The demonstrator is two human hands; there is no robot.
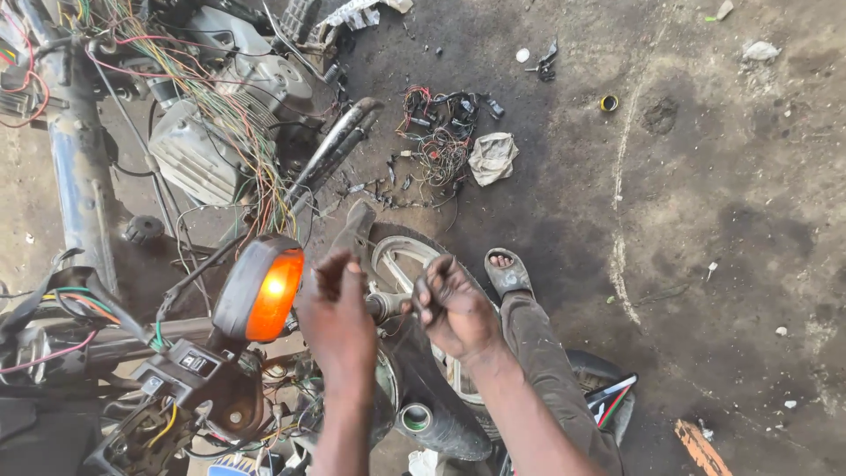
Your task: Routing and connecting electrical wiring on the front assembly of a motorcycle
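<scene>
Dirt ground, dark and oil-stained. 1 grey engine block at upper left, draped with a multicoloured wire loom. 1 blue frame tube along the left edge. 1 loose wire tangle on the ground, 1 crumpled pale rag just beside it. 1 small yellow ring well apart, upper right. 1 grey sandal near the wheel rim. 1 rusty orange strip at lower right.

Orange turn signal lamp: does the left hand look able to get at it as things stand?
Probably yes. The left hand is raised right beside the orange turn signal lamp, with nothing visible between them; the loose wires hang further up, out of the way.
</scene>
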